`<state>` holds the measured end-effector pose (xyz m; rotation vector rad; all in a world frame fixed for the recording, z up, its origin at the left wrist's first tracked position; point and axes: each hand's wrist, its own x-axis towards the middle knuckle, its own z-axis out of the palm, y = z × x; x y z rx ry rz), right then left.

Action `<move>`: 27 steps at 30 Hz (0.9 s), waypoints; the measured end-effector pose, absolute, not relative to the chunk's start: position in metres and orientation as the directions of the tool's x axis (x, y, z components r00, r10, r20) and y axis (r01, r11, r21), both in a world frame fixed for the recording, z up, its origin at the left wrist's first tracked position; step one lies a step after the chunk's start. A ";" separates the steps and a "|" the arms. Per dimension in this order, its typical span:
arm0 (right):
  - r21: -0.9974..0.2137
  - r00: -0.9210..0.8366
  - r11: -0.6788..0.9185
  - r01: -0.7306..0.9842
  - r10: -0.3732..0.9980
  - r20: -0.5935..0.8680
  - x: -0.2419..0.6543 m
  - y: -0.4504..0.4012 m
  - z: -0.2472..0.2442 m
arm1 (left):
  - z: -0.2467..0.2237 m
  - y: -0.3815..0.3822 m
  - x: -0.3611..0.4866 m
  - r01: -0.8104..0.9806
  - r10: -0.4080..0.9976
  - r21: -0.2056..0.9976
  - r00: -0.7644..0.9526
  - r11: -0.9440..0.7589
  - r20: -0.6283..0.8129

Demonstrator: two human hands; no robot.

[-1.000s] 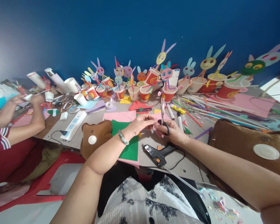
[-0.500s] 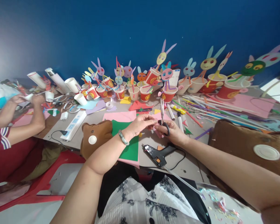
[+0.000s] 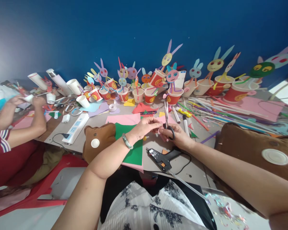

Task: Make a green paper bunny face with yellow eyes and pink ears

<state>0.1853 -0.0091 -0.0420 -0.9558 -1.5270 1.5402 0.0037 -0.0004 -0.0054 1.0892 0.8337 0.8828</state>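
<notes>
My right hand [image 3: 181, 136] grips black-handled scissors [image 3: 166, 116], their blades pointing up and away from me. My left hand [image 3: 146, 126] is closed in a pinch just left of the scissors, on what looks like a small piece of pink paper, mostly hidden by the fingers. Under my left wrist lies green paper [image 3: 134, 155] on top of pink sheets [image 3: 123, 119]. Close below both hands rests a black glue gun [image 3: 161, 158] with a clear glue stick in its back end.
Paper cups with rabbit figures [image 3: 174, 94] line the wall. Coloured sticks [image 3: 220, 110] and markers [image 3: 186, 125] lie to the right. Brown cushions [image 3: 99, 140] flank my arms. A white power strip [image 3: 75, 129] is at left, beside a co-worker's arm [image 3: 26, 134] in a red sleeve.
Almost nothing differs. The view has shifted very slightly, and both hands keep their places with the scissors and the pinched piece.
</notes>
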 end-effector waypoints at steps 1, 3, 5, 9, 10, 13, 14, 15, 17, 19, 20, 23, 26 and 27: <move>-1.000 -0.437 -0.002 -0.008 0.899 0.001 0.185 -0.009 -0.042 | -0.005 0.000 0.004 -0.178 0.901 0.960 0.414 0.217 -0.127; -1.000 -0.438 -0.004 -0.006 0.899 -0.001 0.185 -0.009 -0.042 | -0.006 -0.001 0.004 -0.177 0.901 0.959 0.414 0.220 -0.130; -1.000 -0.440 -0.014 -0.002 0.898 -0.012 0.185 -0.010 -0.041 | -0.007 -0.001 0.005 -0.171 0.903 0.962 0.410 0.214 -0.128; -1.000 -0.440 -0.024 -0.001 0.898 -0.021 0.186 -0.009 -0.041 | -0.010 0.000 0.005 -0.176 0.905 0.966 0.412 0.189 -0.102; -1.000 -0.440 -0.026 -0.001 0.897 -0.023 0.186 -0.009 -0.041 | -0.011 0.000 0.005 -0.178 0.904 0.967 0.417 0.184 -0.096; -0.999 -0.440 -0.038 0.005 0.897 -0.036 0.186 -0.008 -0.042 | -0.012 0.001 0.005 -0.173 0.899 0.969 0.429 0.176 -0.087; -0.999 -0.441 -0.040 0.009 0.897 -0.040 0.186 -0.008 -0.043 | -0.013 0.001 0.004 -0.169 0.899 0.970 0.430 0.174 -0.086; -0.999 -0.441 -0.039 0.012 0.897 -0.041 0.186 -0.008 -0.043 | -0.013 0.001 0.004 -0.164 0.899 0.971 0.430 0.171 -0.085; -0.999 -0.444 -0.030 0.020 0.895 -0.035 0.186 -0.008 -0.043 | -0.014 0.002 0.004 -0.159 0.900 0.974 0.428 0.162 -0.080; -0.999 -0.443 -0.016 0.029 0.896 -0.027 0.186 -0.008 -0.043 | -0.015 0.002 0.005 -0.152 0.903 0.978 0.425 0.144 -0.067; -0.999 -0.442 -0.011 0.035 0.897 -0.026 0.186 -0.008 -0.043 | -0.015 0.002 0.005 -0.149 0.904 0.979 0.423 0.137 -0.062; -0.999 -0.448 -0.007 0.048 0.894 -0.028 0.186 -0.009 -0.042 | -0.017 0.002 0.006 -0.141 0.907 0.981 0.416 0.134 -0.064; -0.999 -0.456 -0.018 0.051 0.889 -0.039 0.185 -0.010 -0.038 | -0.018 0.002 0.006 -0.140 0.907 0.982 0.418 0.128 -0.058; -0.998 -0.456 -0.022 0.056 0.889 -0.046 0.184 -0.010 -0.036 | -0.018 0.002 0.006 -0.138 0.906 0.983 0.421 0.123 -0.054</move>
